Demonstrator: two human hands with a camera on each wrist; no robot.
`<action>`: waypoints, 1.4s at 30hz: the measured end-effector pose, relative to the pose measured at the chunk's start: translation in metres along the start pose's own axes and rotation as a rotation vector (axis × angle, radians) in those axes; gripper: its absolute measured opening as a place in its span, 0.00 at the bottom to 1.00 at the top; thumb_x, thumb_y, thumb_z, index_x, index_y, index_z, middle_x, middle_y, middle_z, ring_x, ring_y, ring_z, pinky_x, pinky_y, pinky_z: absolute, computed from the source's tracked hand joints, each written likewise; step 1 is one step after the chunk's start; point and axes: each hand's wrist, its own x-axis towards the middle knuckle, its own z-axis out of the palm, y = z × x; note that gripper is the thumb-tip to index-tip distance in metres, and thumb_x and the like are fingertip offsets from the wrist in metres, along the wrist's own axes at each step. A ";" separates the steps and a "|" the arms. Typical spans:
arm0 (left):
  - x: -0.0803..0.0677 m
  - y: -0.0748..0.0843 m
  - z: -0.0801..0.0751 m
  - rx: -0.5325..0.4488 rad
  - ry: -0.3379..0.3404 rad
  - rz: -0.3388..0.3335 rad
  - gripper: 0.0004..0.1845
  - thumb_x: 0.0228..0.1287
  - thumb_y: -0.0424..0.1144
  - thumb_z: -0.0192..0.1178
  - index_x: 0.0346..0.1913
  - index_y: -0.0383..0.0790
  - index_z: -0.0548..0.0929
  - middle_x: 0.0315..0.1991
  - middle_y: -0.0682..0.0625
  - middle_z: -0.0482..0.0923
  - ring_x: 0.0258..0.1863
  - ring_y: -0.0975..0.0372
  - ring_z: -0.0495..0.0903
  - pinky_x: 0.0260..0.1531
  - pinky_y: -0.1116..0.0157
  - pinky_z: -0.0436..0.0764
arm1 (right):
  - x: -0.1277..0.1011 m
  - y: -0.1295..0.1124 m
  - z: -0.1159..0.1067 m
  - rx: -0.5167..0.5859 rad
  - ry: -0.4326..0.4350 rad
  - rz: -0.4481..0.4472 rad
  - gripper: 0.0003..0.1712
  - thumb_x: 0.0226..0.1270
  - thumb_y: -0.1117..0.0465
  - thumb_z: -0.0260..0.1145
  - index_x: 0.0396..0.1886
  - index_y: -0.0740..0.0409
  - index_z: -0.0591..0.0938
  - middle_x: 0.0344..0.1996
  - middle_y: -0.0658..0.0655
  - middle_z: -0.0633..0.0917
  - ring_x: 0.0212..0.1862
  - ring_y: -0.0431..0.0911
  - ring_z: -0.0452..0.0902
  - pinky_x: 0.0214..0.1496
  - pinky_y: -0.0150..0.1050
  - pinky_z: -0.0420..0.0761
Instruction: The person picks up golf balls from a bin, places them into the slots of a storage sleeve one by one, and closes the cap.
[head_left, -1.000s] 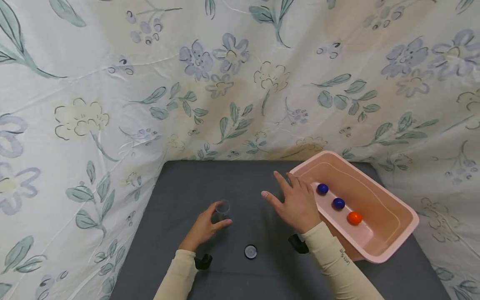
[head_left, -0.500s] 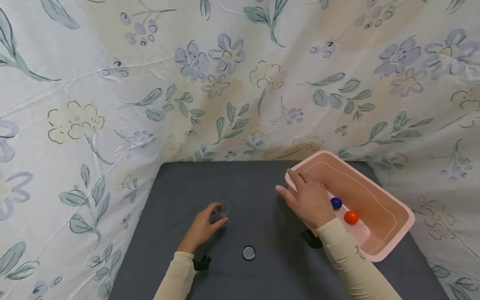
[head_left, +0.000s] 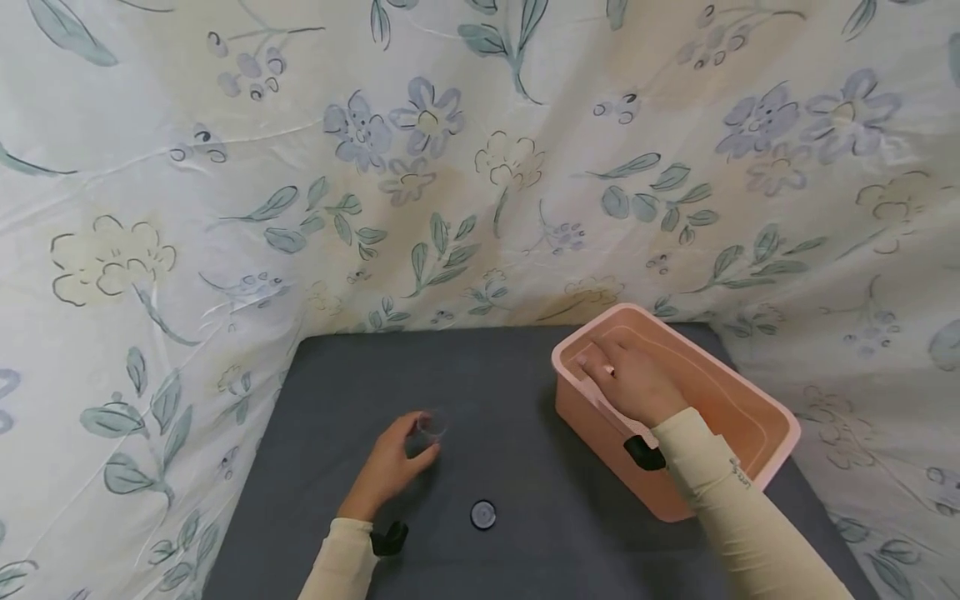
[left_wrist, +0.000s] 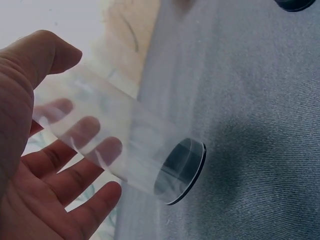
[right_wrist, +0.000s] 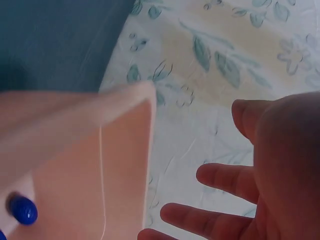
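While left hand (head_left: 390,467) holds clear tube (left_wrist: 132,132), right hand (head_left: 636,382) is over bin (head_left: 598,440).

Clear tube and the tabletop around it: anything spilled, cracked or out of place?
Nothing stands out: the clear tube shows no visible crack, the dark tabletop no spill, and the round cap lies flat on it.

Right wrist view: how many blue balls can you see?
2: one blue ball lies in the pink bin; another blue ball is cut off at the lower left corner. More may be out of frame.
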 end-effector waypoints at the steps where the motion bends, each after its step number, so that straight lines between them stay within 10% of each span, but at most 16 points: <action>1: -0.001 0.001 -0.001 0.002 0.002 -0.001 0.26 0.68 0.43 0.71 0.67 0.46 0.78 0.59 0.49 0.80 0.62 0.52 0.79 0.62 0.46 0.79 | 0.002 0.003 -0.002 -0.013 -0.013 0.008 0.33 0.85 0.43 0.51 0.75 0.61 0.70 0.73 0.69 0.70 0.63 0.64 0.79 0.61 0.63 0.79; 4: -0.002 0.002 -0.005 0.001 0.003 0.005 0.26 0.68 0.41 0.71 0.66 0.45 0.78 0.58 0.48 0.80 0.60 0.51 0.79 0.60 0.46 0.79 | 0.008 0.011 -0.006 -0.051 -0.063 0.030 0.36 0.85 0.42 0.50 0.78 0.61 0.66 0.75 0.69 0.68 0.67 0.66 0.76 0.65 0.65 0.76; 11: -0.002 0.000 -0.011 0.009 0.022 0.024 0.25 0.68 0.41 0.71 0.66 0.47 0.78 0.57 0.44 0.80 0.58 0.47 0.80 0.58 0.46 0.80 | 0.024 0.031 -0.008 -0.067 -0.147 0.073 0.40 0.82 0.33 0.47 0.78 0.57 0.65 0.57 0.63 0.84 0.38 0.49 0.83 0.48 0.52 0.81; 20: -0.002 0.000 -0.016 0.046 0.040 0.046 0.25 0.68 0.40 0.71 0.66 0.45 0.78 0.56 0.43 0.81 0.56 0.50 0.80 0.56 0.47 0.81 | 0.041 0.050 0.001 -0.071 -0.204 0.140 0.41 0.82 0.35 0.50 0.79 0.59 0.61 0.65 0.71 0.79 0.59 0.65 0.81 0.62 0.65 0.78; 27: -0.001 0.002 -0.021 0.041 0.041 0.046 0.25 0.68 0.39 0.71 0.66 0.46 0.78 0.57 0.43 0.80 0.57 0.49 0.80 0.57 0.47 0.80 | 0.054 0.067 0.019 -0.122 -0.179 0.117 0.30 0.78 0.50 0.61 0.68 0.66 0.72 0.38 0.65 0.87 0.35 0.53 0.84 0.48 0.55 0.83; 34: 0.000 0.002 -0.022 0.048 0.035 0.049 0.26 0.68 0.39 0.71 0.66 0.45 0.77 0.56 0.45 0.80 0.56 0.49 0.80 0.56 0.48 0.81 | 0.064 0.089 0.032 -0.111 -0.262 0.225 0.35 0.76 0.44 0.62 0.69 0.66 0.75 0.57 0.70 0.83 0.40 0.53 0.82 0.48 0.51 0.83; 42: -0.004 0.001 -0.021 0.049 0.035 0.061 0.26 0.68 0.38 0.71 0.66 0.45 0.77 0.55 0.44 0.81 0.54 0.51 0.80 0.54 0.49 0.82 | 0.070 0.108 0.050 -0.137 -0.294 0.241 0.27 0.75 0.50 0.65 0.63 0.65 0.78 0.46 0.64 0.87 0.35 0.49 0.82 0.39 0.44 0.81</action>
